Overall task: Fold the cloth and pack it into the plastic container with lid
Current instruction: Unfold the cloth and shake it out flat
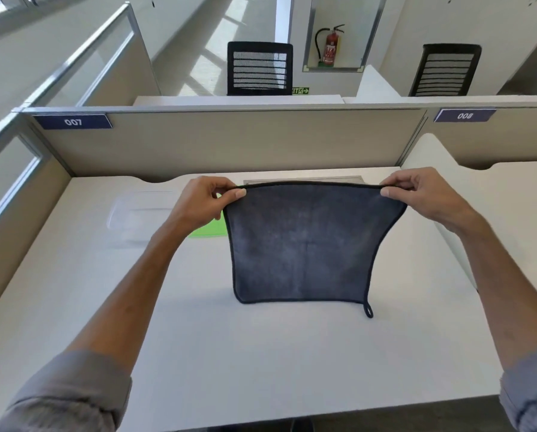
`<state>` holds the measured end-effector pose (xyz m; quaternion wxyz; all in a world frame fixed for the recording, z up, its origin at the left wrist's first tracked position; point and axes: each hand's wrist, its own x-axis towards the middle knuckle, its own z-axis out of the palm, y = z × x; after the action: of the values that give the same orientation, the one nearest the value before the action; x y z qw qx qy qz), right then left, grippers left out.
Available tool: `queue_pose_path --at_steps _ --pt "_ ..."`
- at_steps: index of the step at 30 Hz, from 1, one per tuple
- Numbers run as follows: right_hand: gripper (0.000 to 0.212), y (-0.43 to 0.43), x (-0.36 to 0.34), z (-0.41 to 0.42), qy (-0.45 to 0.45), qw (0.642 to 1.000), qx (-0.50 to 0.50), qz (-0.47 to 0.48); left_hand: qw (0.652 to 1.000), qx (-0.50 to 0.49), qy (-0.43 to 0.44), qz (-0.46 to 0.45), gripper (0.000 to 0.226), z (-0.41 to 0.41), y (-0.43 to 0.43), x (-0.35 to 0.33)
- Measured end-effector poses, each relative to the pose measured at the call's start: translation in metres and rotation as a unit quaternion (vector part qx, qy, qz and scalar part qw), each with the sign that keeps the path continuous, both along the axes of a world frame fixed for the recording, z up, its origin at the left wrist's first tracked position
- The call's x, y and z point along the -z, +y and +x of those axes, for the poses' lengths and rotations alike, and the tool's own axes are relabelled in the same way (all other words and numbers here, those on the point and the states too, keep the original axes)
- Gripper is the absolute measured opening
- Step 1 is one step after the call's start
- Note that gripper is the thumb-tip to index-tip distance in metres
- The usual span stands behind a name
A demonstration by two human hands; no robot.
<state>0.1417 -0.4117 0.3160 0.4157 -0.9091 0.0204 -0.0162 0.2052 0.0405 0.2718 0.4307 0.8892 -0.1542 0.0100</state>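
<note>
A dark grey-blue cloth (304, 241) with a dark hem hangs spread out flat above the white desk (261, 353). My left hand (204, 201) pinches its upper left corner and my right hand (429, 194) pinches its upper right corner. The lower edge hangs close to the desk, and a small loop dangles at its lower right corner. A clear plastic container (136, 216) stands on the desk to the left of my left hand. A green lid (209, 229) lies flat beside it, partly hidden by my left hand and the cloth.
Beige partition walls (229, 141) close the desk at the back and left. A white divider (441, 194) borders the right side. A grey cable hatch (304, 179) sits at the back of the desk behind the cloth. Two black chairs stand beyond the partition.
</note>
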Motion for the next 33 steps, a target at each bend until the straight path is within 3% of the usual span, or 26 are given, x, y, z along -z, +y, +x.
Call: queue_pose_path --at_steps 8,13,19,23,25,26,28,33 --pt "0.011 0.008 -0.020 -0.004 -0.179 0.981 0.075 -0.010 0.990 -0.059 -0.121 -0.040 0.023 -0.002 -0.009 -0.052" --pt "0.013 0.020 0.001 -0.042 -0.209 0.974 0.079 -0.023 0.986 -0.077 -0.136 -0.059 0.016 -0.044 -0.003 -0.036" --pt "0.018 0.028 0.120 -0.110 -0.104 0.992 0.060 -0.039 0.999 -0.038 0.014 0.000 0.005 -0.121 0.008 0.081" --pt "0.020 0.038 0.216 -0.155 0.033 0.996 0.042 -0.076 0.992 -0.014 0.120 0.038 0.045 -0.160 0.025 0.184" --pt "0.017 0.047 0.245 -0.177 0.104 0.990 0.038 -0.093 0.986 -0.005 0.152 0.069 0.019 -0.174 0.030 0.220" --pt "0.017 0.050 0.257 -0.186 0.124 0.986 0.038 -0.101 0.983 -0.001 0.164 0.082 0.008 -0.180 0.033 0.231" --pt "0.017 0.054 0.274 -0.203 0.140 0.982 0.036 -0.119 0.979 0.002 0.169 0.110 0.019 -0.189 0.036 0.244" --pt "0.017 0.050 0.291 -0.227 0.138 0.979 0.013 -0.148 0.966 0.035 0.206 0.155 0.019 -0.199 0.047 0.251"
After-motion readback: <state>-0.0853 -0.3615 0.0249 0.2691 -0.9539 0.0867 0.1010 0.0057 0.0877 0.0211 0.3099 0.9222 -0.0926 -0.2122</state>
